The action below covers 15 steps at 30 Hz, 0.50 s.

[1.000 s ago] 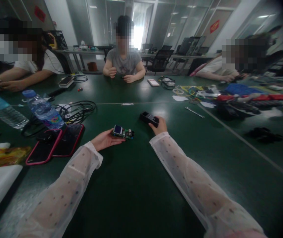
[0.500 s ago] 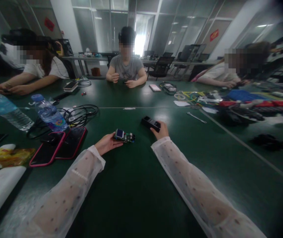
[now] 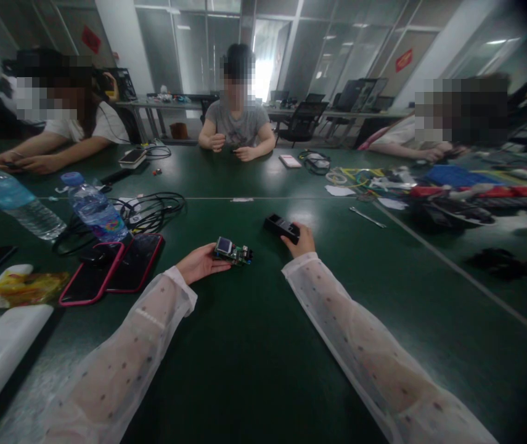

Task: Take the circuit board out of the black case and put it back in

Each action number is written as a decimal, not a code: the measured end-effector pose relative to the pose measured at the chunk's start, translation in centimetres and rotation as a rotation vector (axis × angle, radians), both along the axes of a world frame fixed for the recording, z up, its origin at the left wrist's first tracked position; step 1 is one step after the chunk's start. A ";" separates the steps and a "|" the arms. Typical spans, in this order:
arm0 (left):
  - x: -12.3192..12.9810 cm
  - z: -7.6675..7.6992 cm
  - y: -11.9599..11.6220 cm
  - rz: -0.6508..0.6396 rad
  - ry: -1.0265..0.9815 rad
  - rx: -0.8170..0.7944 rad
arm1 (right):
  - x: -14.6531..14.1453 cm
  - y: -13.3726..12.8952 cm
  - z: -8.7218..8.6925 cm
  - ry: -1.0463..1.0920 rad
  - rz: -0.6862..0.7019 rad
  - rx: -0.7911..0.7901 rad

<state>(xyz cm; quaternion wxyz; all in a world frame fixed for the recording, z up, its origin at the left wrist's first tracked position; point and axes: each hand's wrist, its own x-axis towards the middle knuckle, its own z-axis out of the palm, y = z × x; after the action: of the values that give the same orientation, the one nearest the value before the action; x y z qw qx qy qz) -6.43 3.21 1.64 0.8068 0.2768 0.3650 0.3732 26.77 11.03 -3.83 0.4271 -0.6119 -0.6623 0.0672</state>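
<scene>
My left hand holds a small green circuit board with a square grey screen facing up, its thumb on the near end and its fingers beneath. To the right, my right hand grips the right end of a black rectangular case, which lies at a slant over the green table. A gap separates board and case. Sheer dotted sleeves cover both forearms.
At the left are two red-edged phones, two water bottles, black cables and a white device. A wrench and piled cables lie right. Three people sit across and beside.
The view has shifted slightly. The board's screen looks paler and a little more tilted in my left hand. Both hands keep their holds.
</scene>
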 end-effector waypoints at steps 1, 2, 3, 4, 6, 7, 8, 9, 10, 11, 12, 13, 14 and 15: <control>0.0 0.0 0.0 -0.003 0.000 0.002 | 0.0 0.0 0.0 0.001 0.000 -0.004; 0.0 -0.1 0.0 -0.006 -0.001 0.005 | 0.0 0.0 0.0 0.003 0.000 -0.006; 0.0 -0.1 0.0 -0.006 -0.002 0.008 | 0.0 0.0 0.0 0.003 0.003 -0.005; 0.0 -0.1 0.0 -0.005 -0.003 0.010 | 0.1 0.1 0.0 0.003 0.004 -0.002; 0.0 0.0 0.0 0.008 0.003 0.007 | 0.1 0.1 -0.1 0.003 0.005 0.003; 0.0 0.1 -0.1 0.020 0.011 0.004 | 0.1 0.1 -0.1 0.004 0.006 0.004; 0.1 0.1 -0.1 0.032 0.022 0.004 | 0.2 0.2 -0.2 0.003 0.008 0.005; 0.1 0.2 -0.2 0.044 0.032 0.005 | 0.2 0.2 -0.2 0.000 0.010 0.005; 0.1 0.2 -0.2 0.055 0.042 0.009 | 0.2 0.2 -0.2 -0.004 0.012 0.006; 0.2 0.2 -0.2 0.063 0.051 0.015 | 0.2 0.2 -0.2 -0.010 0.013 0.007; 0.2 0.2 -0.3 0.067 0.058 0.019 | 0.1 0.2 -0.2 -0.015 0.013 0.008; 0.3 0.1 -0.3 0.068 0.066 0.024 | 0.1 0.2 -0.2 -0.018 0.010 0.009; 0.4 0.1 -0.3 0.069 0.076 0.028 | 0.1 0.2 -0.2 -0.018 0.006 0.009; 0.4 0.0 -0.3 0.072 0.090 0.031 | 0.1 0.2 -0.2 -0.016 0.003 0.007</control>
<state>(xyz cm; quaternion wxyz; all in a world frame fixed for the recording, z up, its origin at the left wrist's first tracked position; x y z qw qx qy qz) -6.00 2.92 1.64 0.7713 0.2927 0.4045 0.3947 26.84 11.23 -4.00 0.4239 -0.6100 -0.6668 0.0605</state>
